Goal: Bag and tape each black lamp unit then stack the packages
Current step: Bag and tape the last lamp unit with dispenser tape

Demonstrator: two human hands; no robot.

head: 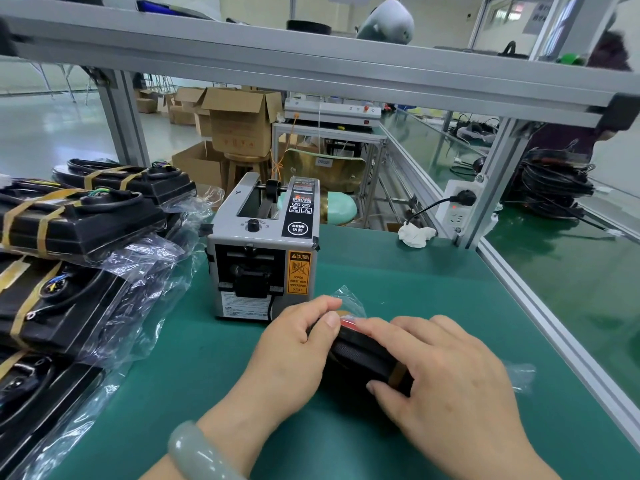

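A green tabletop (398,271) fills the lower frame, fenced by an aluminium frame (498,174), with a factory floor and cartons behind.

At lower centre both hands are on one black lamp (360,358), which lies between them on the tabletop. The left hand (294,344) curls over its far-left end, thumb pressed down by a red label. The right hand (446,375) lies across the top, with its thumb against the near side beside a brown tape (398,374) strip; both appear to hold it. Clear bag (351,301) film sticks out past the fingertips at the far end and again at right of the right hand, so the lamp's long axis seems to run diagonally, from centre frame down to the lower right.

The dispenser (263,258) stands just beyond the left hand, nearer that hand than the right. The stack (79,223) of taped packages fills the left of the frame, well apart from the lamp, so a move there would go leftward, on the left hand's side.
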